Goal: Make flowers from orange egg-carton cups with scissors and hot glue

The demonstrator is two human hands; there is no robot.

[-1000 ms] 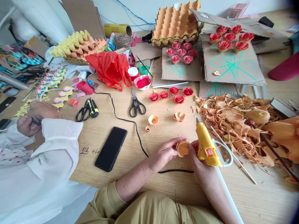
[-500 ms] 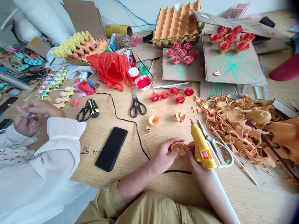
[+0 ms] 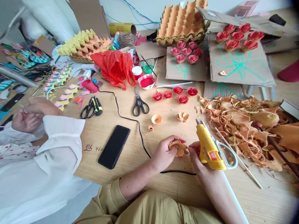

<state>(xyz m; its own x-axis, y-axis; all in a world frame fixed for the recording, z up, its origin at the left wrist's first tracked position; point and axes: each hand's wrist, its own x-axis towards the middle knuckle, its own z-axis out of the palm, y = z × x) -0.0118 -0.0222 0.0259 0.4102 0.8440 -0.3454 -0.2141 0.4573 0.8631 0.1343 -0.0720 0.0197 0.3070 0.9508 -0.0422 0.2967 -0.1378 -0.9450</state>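
Near the table's front edge my left hand (image 3: 166, 152) pinches an orange petalled flower (image 3: 177, 148) with its thumb on top. My right hand (image 3: 201, 160), just right of the flower, is wrapped round a yellow glue gun (image 3: 209, 149) whose nozzle points up and away; a long white stick runs from its rear. Thumb and forefinger of that hand are close to the flower's right edge. Beyond the hands lie an orange cup-shaped piece (image 3: 156, 119), a small rolled piece (image 3: 150, 128) and another orange flower (image 3: 182, 116). Several red flowers (image 3: 182, 99) stand farther back.
White-handled scissors (image 3: 227, 154) and a thin stick (image 3: 240, 160) lie beside orange scraps (image 3: 245, 124) at right. Black scissors (image 3: 140, 105), a phone (image 3: 114, 147) and a black cord (image 3: 140, 133) are at centre-left. Another person's hands (image 3: 29, 116) work at far left.
My right hand and the glue gun have moved slightly right, away from the flower. The flower in my left hand has turned and shows its petals more. The whole view has shifted a little.
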